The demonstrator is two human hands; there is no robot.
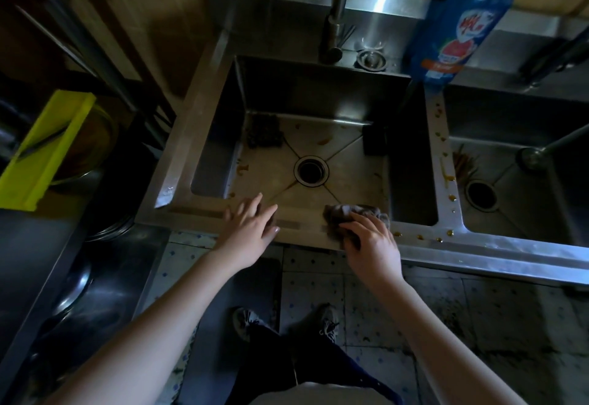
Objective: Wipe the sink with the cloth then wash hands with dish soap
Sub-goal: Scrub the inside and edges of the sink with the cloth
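A steel sink (204, 92) with a round drain (311, 170) lies below me, its floor marked with brown stains. My right hand (371, 243) grips a crumpled grey-brown cloth (347, 212) on the sink's front rim, at the right. My left hand (251, 224) rests flat on the same front rim further left, fingers straight. A blue dish soap bottle (459, 22) stands on the back ledge, between this basin and a second one.
A second basin (510, 124) with its own drain lies to the right, brown drips on the divider. The faucet (338, 9) rises at the back. A dark scrubber (264, 132) and a black sponge (373, 143) lie in the sink. A yellow-green board (41, 146) is at left.
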